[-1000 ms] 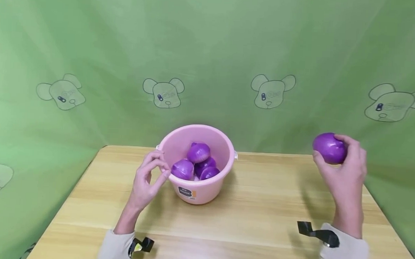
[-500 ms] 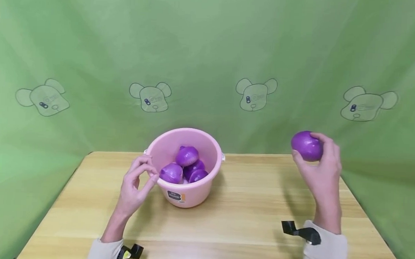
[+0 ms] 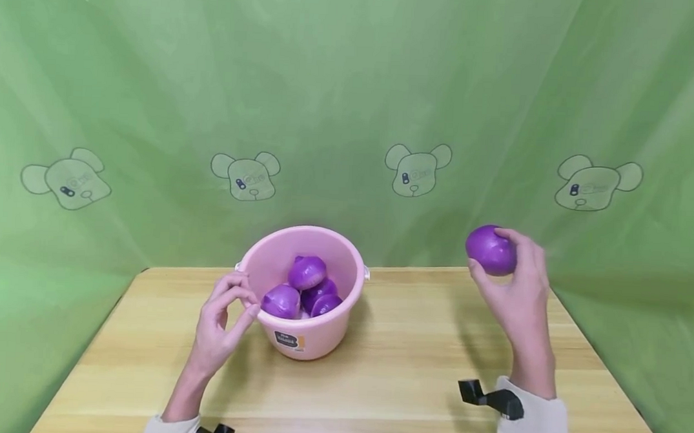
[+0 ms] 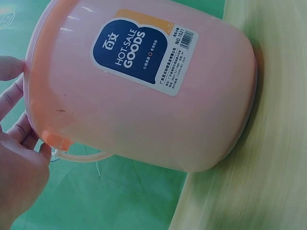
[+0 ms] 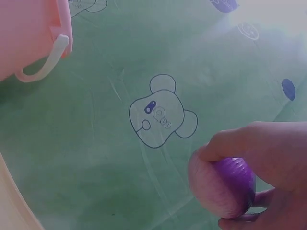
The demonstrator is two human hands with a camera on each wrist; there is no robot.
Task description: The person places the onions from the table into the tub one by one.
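In the head view a pink bucket (image 3: 312, 338) stands upright on the table with several purple onions (image 3: 308, 272) inside. My left hand (image 3: 217, 327) holds its near-left rim, with bent fingertips and thumb right at the edge. From the left wrist, the bucket's labelled side (image 4: 144, 110) fills the view, and the hand (image 4: 19, 177) shows at the rim. To the right of the bucket, my right hand (image 3: 521, 289) grips another purple onion (image 3: 491, 250) in the air, between thumb and fingers. That onion (image 5: 223, 184) also shows in the right wrist view, partly covered by the hand.
The light wooden table (image 3: 404, 374) spreads out around the bucket. Behind it hangs a green curtain (image 3: 330, 80) printed with bear heads. A white handle (image 5: 50, 62) hangs at the bucket's side in the right wrist view.
My right hand has carried its onion leftward, closer to the bucket. The left hand stays at the rim. The whole head view has shifted, so the scene sits further left and lower.
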